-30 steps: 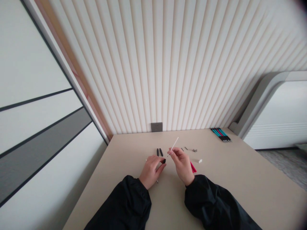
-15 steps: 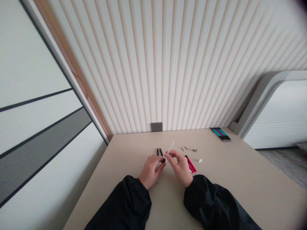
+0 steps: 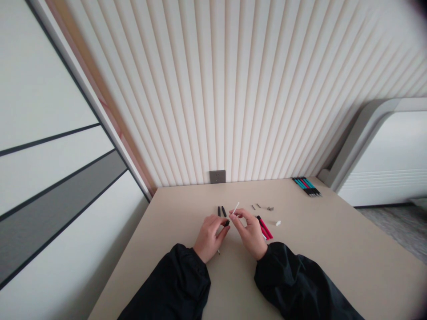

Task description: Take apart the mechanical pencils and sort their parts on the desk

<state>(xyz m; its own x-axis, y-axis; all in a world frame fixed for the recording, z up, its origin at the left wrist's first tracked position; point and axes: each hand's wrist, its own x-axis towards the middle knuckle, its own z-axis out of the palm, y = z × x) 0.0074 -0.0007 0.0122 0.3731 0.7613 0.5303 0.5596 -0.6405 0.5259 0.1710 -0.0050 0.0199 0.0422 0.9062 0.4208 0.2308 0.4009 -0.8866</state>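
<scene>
My left hand [image 3: 209, 235] is closed on a small black pen part [image 3: 226, 222] above the beige table [image 3: 310, 253]. Facing it, my right hand [image 3: 249, 231] pinches a thin white refill tube [image 3: 235, 209], whose lower end meets the black part. Two short black pen pieces [image 3: 221, 211] lie just behind my left hand. A red pen barrel [image 3: 266, 228] lies to the right of my right hand, with a small white piece [image 3: 278, 223] beyond it.
Small metal parts [image 3: 263, 207] lie behind my right hand. A bundle of teal, red and black pens [image 3: 307, 186] rests at the far right corner. A wall socket [image 3: 217, 176] sits at the table's back edge. A white unit [image 3: 383, 160] stands right.
My right hand has moved left toward my left hand, and the white tube has slid down into the black part, so less of it sticks out. The red barrel has come into view.
</scene>
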